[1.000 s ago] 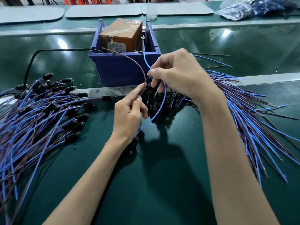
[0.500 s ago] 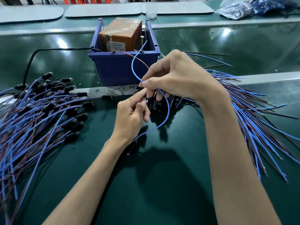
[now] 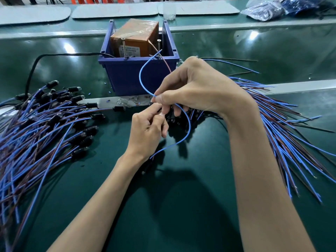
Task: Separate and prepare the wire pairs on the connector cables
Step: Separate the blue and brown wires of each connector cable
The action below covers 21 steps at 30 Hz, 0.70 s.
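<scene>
A glossy green surface is strewn with heaps of thin, black-tipped blue and brown cables. A blue plastic bin is filled by a tape-wrapped brown box. In front of it, a looped blue wire is pinched by the right hand; its lower end is gripped in the curled left hand.

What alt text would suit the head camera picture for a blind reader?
Two bare hands work one cable over a green table: the right hand pinches its looping blue wire, the left hand grips the cable beside it. Piles of similar cables lie on both sides, a blue box behind.
</scene>
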Each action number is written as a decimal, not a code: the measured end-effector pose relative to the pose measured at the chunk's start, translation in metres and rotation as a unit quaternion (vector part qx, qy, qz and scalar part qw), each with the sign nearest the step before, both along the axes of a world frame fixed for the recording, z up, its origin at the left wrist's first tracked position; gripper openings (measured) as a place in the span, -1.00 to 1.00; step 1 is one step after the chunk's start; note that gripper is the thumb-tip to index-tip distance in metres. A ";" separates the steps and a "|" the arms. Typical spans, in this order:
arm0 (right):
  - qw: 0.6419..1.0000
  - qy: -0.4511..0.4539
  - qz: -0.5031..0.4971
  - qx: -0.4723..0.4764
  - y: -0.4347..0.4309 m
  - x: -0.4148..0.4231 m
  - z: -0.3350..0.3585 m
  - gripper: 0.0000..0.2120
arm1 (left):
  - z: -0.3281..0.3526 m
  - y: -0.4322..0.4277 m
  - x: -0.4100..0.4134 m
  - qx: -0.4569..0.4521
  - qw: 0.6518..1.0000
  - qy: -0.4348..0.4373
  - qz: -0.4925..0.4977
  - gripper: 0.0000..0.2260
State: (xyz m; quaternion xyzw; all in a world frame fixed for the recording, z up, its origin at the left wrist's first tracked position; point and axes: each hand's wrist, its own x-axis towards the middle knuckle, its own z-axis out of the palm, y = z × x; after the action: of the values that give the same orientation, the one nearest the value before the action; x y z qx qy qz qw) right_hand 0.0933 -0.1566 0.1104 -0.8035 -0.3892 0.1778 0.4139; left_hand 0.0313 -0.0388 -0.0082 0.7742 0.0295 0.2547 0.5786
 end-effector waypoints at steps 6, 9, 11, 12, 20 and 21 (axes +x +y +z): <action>1.000 0.003 0.012 0.003 0.000 -0.001 0.002 -0.89 | 0.002 -0.002 0.000 -0.019 1.000 -0.011 -0.007 -0.70; 1.000 0.003 0.020 0.001 0.000 -0.001 0.002 -0.90 | 0.003 -0.002 -0.001 -0.022 1.000 -0.013 -0.008 -0.69; 1.000 0.002 0.022 0.001 0.000 -0.001 0.002 -0.89 | 0.003 -0.002 -0.001 -0.024 1.000 -0.012 -0.008 -0.69; 1.000 0.003 0.023 0.002 0.000 -0.001 0.002 -0.89 | 0.004 -0.002 -0.001 -0.024 1.000 -0.011 -0.007 -0.69; 0.999 -0.001 -0.008 0.047 0.001 0.002 0.000 -0.81 | 0.007 -0.003 -0.001 -0.056 0.998 -0.011 0.013 -0.80; 0.998 0.000 -0.017 0.065 0.001 0.002 0.001 -0.79 | 0.008 -0.003 0.000 -0.083 0.996 -0.011 0.022 -0.79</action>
State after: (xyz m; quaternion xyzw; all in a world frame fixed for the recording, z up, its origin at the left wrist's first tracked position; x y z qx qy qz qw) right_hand 0.0957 -0.1561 0.1112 -0.7818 -0.3860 0.1448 0.4678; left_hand 0.0318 -0.0414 -0.0006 0.7198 0.0613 0.2730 0.6353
